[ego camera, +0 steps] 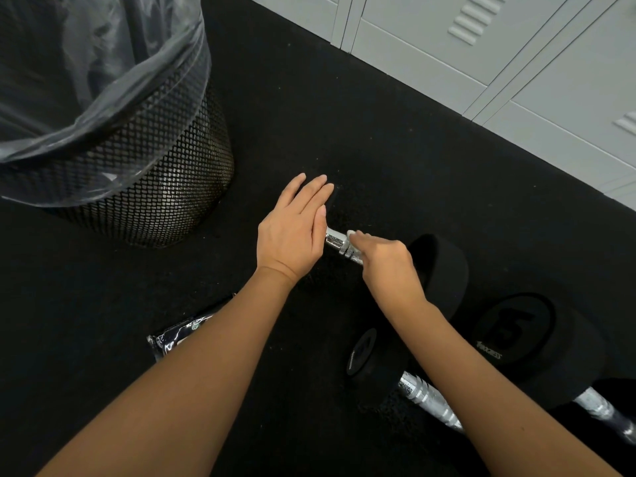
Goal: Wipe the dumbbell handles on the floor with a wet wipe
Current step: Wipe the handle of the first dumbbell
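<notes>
Nearest, two dumbbells (pixel 426 397) wait unwiped on the floor (pixel 309 115). Beyond, the right hand (pixel 385 256) pinches a wet wipe (pixel 351 233) around the far dumbbell's handle (pixel 339 243); the left hand (pixel 292 228), fingers straight and together, steadies its end. Loosen that bracing and I reckon the bar rolls away.

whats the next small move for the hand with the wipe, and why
Probably slide the right hand, which pinches the wet wipe, along the chrome handle toward the left hand. The left hand lies flat over the dumbbell's far end, seemingly steadying it, and bare chrome shows between the two hands.
</notes>
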### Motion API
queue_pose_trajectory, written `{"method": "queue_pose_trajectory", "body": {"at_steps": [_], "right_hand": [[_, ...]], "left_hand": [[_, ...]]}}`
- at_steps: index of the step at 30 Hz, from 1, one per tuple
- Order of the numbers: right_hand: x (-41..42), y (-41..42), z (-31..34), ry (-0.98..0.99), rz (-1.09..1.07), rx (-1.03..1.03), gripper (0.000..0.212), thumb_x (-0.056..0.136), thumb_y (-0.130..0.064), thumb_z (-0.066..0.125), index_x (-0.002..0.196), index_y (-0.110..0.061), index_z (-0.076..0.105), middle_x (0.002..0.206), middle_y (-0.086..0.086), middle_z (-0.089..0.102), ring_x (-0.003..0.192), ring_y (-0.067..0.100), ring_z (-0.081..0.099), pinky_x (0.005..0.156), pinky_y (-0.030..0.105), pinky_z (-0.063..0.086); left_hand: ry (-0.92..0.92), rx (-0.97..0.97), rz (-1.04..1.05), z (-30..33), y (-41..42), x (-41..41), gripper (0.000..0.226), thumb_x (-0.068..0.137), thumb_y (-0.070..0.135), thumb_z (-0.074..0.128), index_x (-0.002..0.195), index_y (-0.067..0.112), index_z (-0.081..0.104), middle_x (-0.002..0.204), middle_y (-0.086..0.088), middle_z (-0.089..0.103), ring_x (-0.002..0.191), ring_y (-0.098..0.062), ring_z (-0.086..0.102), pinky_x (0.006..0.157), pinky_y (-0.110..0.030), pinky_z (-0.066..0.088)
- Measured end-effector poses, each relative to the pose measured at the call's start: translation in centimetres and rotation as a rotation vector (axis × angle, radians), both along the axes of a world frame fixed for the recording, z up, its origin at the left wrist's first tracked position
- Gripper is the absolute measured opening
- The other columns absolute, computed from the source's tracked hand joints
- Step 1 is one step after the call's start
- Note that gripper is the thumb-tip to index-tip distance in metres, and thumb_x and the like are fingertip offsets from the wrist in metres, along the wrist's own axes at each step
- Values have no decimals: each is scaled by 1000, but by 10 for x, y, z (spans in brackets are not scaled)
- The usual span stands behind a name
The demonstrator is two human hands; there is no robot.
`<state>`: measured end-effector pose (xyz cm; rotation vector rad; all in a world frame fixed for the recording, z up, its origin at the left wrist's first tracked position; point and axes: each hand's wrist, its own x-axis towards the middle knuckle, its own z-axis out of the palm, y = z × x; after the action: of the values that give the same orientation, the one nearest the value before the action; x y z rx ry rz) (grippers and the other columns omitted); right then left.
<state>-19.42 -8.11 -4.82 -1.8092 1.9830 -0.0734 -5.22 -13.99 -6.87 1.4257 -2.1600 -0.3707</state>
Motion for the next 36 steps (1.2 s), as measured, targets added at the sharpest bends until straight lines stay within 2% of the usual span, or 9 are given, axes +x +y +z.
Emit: {"method": "queue_pose_trajectory", "body": {"at_steps": [2, 7, 11, 15, 18, 23, 28, 32, 36], "right_hand": [[-8, 6, -2, 8, -29, -37, 48, 89, 4, 48, 133, -15, 50, 132, 9, 55, 120, 24, 53, 101, 33, 43], [-2, -5, -1, 100, -90, 10, 52, 88, 1, 52, 135, -20, 46, 114, 6, 60, 96, 21, 60, 81, 29, 49], [8, 1, -2, 139, 5, 11, 53, 90, 1, 47, 139, -19, 39, 136, 2, 50, 120, 20, 52, 100, 29, 40], [-10, 13, -6, 79, -80, -113, 46, 85, 7, 50, 126, -14, 56, 121, 9, 62, 110, 25, 60, 93, 39, 49], [-4, 3, -8, 76, -128, -81, 44, 87, 2, 51, 127, -16, 54, 115, 8, 63, 103, 24, 61, 91, 35, 50], [-4, 14, -14, 35, -79, -174, 47, 85, 8, 51, 128, -11, 55, 128, 11, 58, 121, 24, 54, 106, 30, 38], [-11, -16, 1, 9, -272, -1, 35, 86, 0, 47, 109, -15, 69, 100, 17, 66, 88, 33, 62, 80, 38, 52], [-12, -52, 5, -85, -212, 150, 34, 87, 2, 48, 100, -19, 72, 107, 10, 66, 89, 21, 61, 73, 25, 48], [-15, -54, 9, -91, -58, 151, 37, 89, 2, 46, 106, -20, 70, 116, 10, 63, 64, 12, 51, 57, 18, 40]], "left_hand": [[4, 0, 0, 0, 0, 0, 42, 96, 24, 28, 128, 15, 54, 135, 2, 53, 133, -17, 39, 95, -26, 43], [6, 2, -6, -1, -1, 0, 42, 96, 24, 28, 128, 15, 54, 135, 2, 53, 133, -17, 39, 93, -27, 45], [14, 5, -3, -1, 0, 0, 42, 96, 25, 28, 128, 15, 54, 136, 2, 53, 133, -18, 39, 93, -27, 45], [2, -6, -6, -2, -1, 0, 42, 96, 24, 29, 129, 15, 54, 136, 2, 52, 133, -17, 38, 96, -25, 42], [-4, -9, -9, -3, -1, 0, 42, 96, 23, 29, 129, 16, 53, 136, 3, 52, 134, -17, 38, 96, -24, 41], [6, -11, -3, -4, 0, 0, 41, 96, 23, 30, 129, 16, 53, 136, 3, 52, 133, -17, 38, 96, -25, 41], [-6, -10, -8, -5, -2, 1, 41, 96, 23, 30, 129, 16, 54, 136, 3, 52, 134, -17, 38, 95, -24, 42], [-9, -19, -10, -4, -1, 0, 41, 96, 23, 30, 129, 15, 53, 136, 3, 52, 133, -17, 38, 96, -23, 39], [-4, -18, 1, -3, -1, 1, 41, 96, 23, 30, 129, 15, 54, 136, 2, 52, 133, -18, 38, 98, -23, 37]]}}
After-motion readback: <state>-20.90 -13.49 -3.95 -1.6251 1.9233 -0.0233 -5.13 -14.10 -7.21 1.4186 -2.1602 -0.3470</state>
